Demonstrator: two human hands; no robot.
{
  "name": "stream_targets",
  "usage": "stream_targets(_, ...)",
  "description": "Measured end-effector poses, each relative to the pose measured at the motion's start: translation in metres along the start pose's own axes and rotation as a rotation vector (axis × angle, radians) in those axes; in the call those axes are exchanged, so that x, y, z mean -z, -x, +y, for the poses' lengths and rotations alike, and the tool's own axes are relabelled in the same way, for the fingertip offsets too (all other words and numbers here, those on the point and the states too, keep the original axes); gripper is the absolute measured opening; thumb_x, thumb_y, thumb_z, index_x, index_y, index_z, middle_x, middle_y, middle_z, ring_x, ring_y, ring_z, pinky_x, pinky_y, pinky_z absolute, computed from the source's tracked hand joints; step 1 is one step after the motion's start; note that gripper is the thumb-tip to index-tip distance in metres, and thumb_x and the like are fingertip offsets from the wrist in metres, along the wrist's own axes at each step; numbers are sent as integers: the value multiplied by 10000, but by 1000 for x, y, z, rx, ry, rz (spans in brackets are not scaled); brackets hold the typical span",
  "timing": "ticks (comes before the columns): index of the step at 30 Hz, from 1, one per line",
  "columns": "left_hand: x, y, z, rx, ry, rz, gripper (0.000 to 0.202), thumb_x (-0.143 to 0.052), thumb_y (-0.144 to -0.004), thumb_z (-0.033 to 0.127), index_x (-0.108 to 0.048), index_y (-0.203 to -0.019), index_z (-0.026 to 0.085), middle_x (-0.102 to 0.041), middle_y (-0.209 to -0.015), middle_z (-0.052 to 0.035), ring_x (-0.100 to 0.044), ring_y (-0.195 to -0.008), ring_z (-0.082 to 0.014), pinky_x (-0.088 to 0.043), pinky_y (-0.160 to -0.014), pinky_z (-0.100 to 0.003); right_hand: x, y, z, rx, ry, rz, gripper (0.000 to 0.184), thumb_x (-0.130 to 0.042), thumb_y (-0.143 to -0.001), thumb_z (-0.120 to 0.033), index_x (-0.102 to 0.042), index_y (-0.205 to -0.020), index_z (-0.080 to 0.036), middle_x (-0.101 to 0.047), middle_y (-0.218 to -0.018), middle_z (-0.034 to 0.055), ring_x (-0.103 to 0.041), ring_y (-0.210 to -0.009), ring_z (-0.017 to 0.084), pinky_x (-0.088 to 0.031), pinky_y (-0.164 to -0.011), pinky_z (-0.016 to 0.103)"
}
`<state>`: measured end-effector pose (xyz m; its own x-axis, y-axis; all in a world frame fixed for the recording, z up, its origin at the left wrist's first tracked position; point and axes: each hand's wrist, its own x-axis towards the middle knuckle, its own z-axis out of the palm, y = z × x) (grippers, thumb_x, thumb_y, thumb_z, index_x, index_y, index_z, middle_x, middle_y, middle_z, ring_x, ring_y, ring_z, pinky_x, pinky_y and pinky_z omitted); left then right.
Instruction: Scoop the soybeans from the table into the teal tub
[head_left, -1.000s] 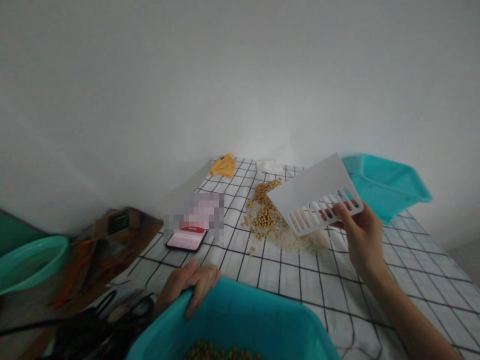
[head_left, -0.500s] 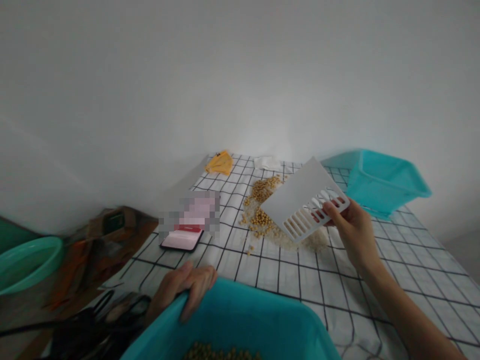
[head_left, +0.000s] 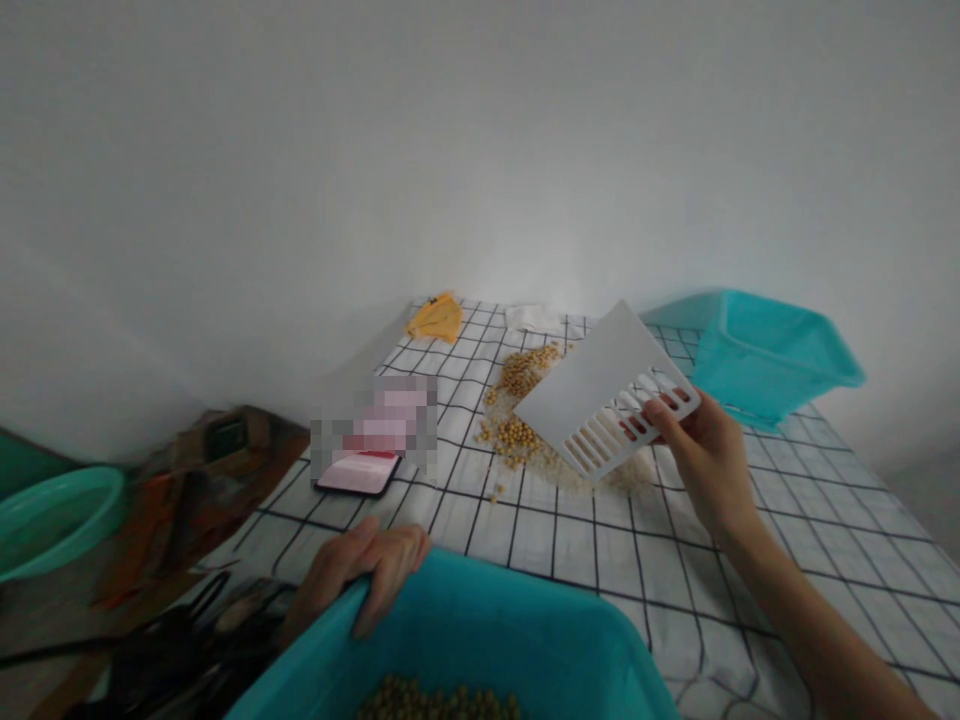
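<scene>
My right hand [head_left: 705,455] grips a white slotted plastic scoop [head_left: 600,395] by its slotted end and holds it tilted above a pile of soybeans and rice [head_left: 540,430] on the checked tablecloth [head_left: 675,560]. My left hand [head_left: 360,570] is curled over the rim of a teal basin [head_left: 480,640] at the near edge; soybeans lie in the basin's bottom.
A second teal basin [head_left: 765,355] stands at the back right. A phone [head_left: 356,472] lies left of the pile. An orange cloth [head_left: 435,318] and a white wad [head_left: 532,318] sit by the wall. A green bowl [head_left: 52,520] and dark clutter lie left.
The scoop in my right hand has drifted a little left and down toward the pile. My left hand stays on the basin's rim.
</scene>
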<state>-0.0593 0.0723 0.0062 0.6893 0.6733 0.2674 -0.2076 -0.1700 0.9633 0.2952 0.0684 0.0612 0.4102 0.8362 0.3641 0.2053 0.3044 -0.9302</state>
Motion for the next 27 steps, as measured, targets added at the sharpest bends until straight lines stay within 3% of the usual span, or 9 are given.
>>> stream_targets(7,3,1,1,5,4,-26,712,-148,-1075,495,-438,-487,216,-464,-425,-11,-396,-472,-190,-380,-669,-386,1,1,-1,-10,-22,-49,258,-788,-831,-432,-677,-897,-210,-744,-755,19,-749,-659,222,-642,-615,342)
stream_targets(12,-12,1,2,-8,55,168,709,-153,-1088,434,-393,-461,205,-377,-405,10,-318,-453,-178,-353,-668,-378,4,-1,1,41,-34,12,231,-782,-836,-411,-668,-893,-218,-729,-773,12,-727,-672,201,-618,-627,318)
stream_targets(15,-14,0,2,-24,73,145,693,-136,-1091,406,-376,-475,202,-373,-420,11,-316,-465,-181,-341,-664,-378,5,-3,4,38,-57,61,230,-760,-855,-421,-674,-911,-216,-723,-789,7,-709,-682,181,-601,-634,296)
stream_targets(18,-10,0,1,-27,84,63,690,-129,-1092,415,-398,-490,211,-403,-434,10,-338,-474,-186,-339,-660,-382,7,-6,9,-50,-158,154,263,-765,-846,-449,-701,-936,-210,-740,-846,14,-703,-704,155,-588,-627,254)
stream_targets(21,-5,0,0,-17,100,70,688,-128,-1090,408,-399,-489,211,-394,-435,8,-333,-479,-187,-334,-673,-389,13,-12,18,-184,-305,218,250,-806,-804,-410,-732,-914,-198,-754,-875,19,-700,-711,133,-589,-621,215)
stream_targets(27,-4,2,-3,14,98,36,698,-162,-1079,464,-413,-475,223,-405,-425,-9,-344,-483,-205,-302,-672,-432,25,-25,36,-397,-496,277,122,-738,-863,-293,-727,-792,-194,-747,-751,6,-676,-610,112,-539,-469,154)
